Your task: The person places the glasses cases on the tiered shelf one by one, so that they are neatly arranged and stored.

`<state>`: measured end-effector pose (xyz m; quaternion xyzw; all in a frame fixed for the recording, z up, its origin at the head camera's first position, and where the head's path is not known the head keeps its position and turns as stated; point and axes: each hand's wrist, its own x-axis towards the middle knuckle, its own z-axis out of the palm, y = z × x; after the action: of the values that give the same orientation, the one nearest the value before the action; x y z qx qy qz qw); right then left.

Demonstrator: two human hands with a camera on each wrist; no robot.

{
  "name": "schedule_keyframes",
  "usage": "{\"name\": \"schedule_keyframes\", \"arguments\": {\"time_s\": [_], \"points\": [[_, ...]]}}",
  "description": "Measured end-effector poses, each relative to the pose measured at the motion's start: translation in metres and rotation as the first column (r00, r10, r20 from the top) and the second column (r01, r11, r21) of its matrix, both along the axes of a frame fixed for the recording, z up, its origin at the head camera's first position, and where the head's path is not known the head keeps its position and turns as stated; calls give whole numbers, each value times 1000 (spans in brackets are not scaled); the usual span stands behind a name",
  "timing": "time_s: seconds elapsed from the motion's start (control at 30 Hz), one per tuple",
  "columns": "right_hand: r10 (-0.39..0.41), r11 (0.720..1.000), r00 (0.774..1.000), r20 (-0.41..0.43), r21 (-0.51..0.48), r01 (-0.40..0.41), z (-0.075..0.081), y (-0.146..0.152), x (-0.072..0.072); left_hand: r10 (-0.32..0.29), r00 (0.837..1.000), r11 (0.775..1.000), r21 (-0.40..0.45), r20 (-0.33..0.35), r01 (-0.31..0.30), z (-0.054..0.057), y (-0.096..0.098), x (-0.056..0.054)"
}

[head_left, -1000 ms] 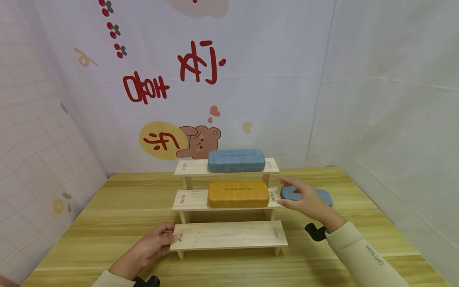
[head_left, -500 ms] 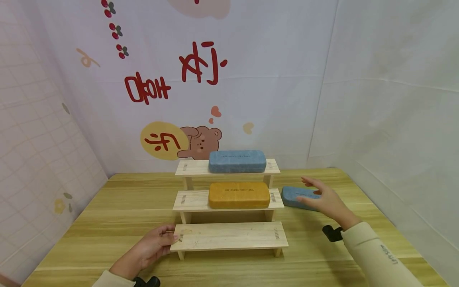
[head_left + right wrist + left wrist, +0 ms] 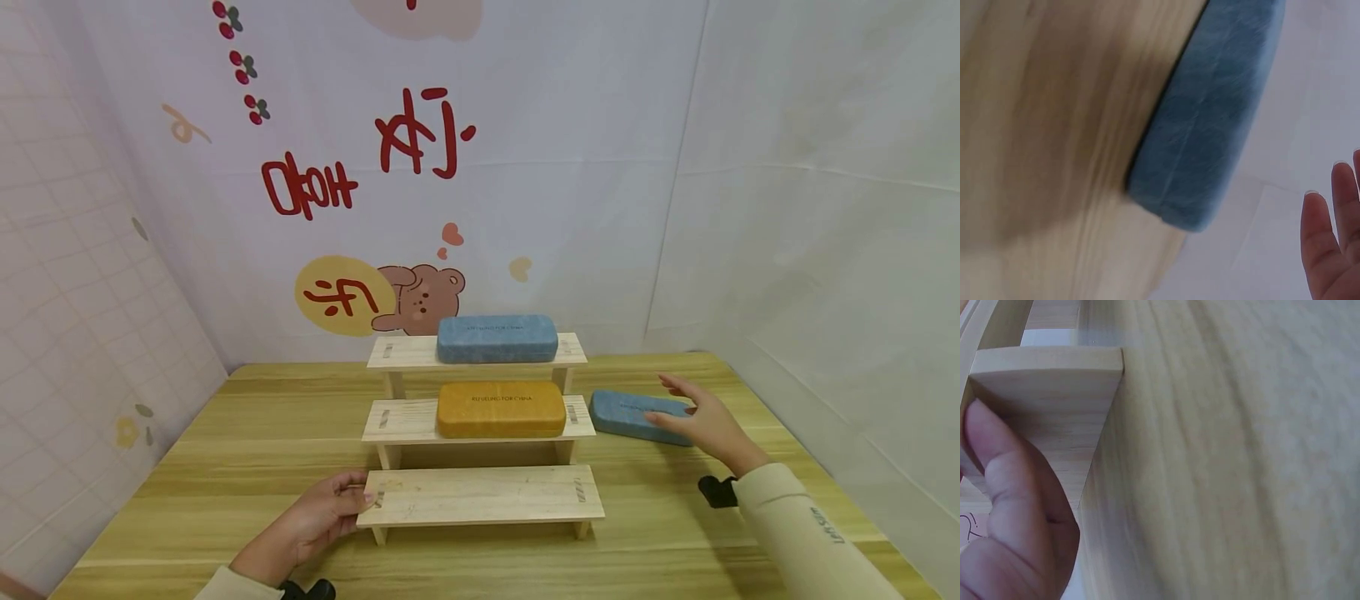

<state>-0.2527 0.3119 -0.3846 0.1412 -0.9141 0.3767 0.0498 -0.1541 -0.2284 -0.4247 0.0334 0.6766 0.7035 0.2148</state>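
My left hand (image 3: 318, 518) grips the left end of the bottom step of a three-step wooden display stand (image 3: 483, 497). In the left wrist view, its thumb and fingers (image 3: 1013, 487) curl round the board edge beside a support leg. A blue glasses case (image 3: 626, 414) lies on the table right of the stand, slightly angled. Over its right end hovers my right hand (image 3: 708, 425), fingers spread and holding nothing. The right wrist view shows the case's end (image 3: 1204, 125) apart from the fingertips (image 3: 1316, 219).
Another blue glasses case (image 3: 497, 340) sits on the top step, and a mustard-yellow glasses case (image 3: 501, 412) on the middle one. White curtains (image 3: 570, 167) with printed decorations enclose the wood-grain table (image 3: 247, 433) at the back and sides.
My right hand has moved rightward, away from the middle step and along the blue glasses case on the table. The left hand keeps its hold on the stand.
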Motion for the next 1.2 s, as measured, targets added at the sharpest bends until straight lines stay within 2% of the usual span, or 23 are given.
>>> {"name": "schedule_keyframes", "arguments": {"time_s": [0.2,0.6,1.2], "points": [[-16,1000,999,38,20,15,-7,11,-6,6,1000,1000,-10,-1,-6,1,0,1],[-42,992,994,98,121,30,-24,28,-15,4,1000,1000,-19,0,-4,0,0,0],[-48,992,974,222,127,21,-41,42,-23,10,1000,1000,-5,20,-10,1,1,-1]]}}
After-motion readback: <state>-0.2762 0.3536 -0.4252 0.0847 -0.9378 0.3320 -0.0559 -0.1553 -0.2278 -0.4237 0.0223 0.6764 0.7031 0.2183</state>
